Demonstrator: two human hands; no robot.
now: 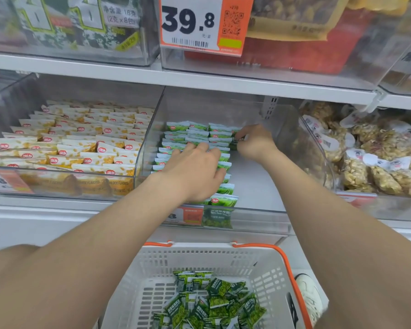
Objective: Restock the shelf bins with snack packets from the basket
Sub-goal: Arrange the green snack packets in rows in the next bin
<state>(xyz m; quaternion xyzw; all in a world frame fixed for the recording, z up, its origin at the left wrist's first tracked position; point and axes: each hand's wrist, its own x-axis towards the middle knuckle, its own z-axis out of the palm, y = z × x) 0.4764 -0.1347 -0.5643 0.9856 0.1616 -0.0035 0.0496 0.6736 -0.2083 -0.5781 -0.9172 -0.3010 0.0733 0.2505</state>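
In the clear plastic bin (254, 184), the left hand (195, 172) presses flat on glossy green packets (176, 134). The right hand (254, 143) pinches a dark packet (235, 141).

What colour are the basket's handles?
Orange handles on a white basket; the head view shows them.

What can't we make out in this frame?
All head view.
green packets under the left hand: rows hidden by its palm.
packet pinched by the right hand: print blurred.
price tag: partly hidden by left forearm.
basket: near side cut off by bottom edge.
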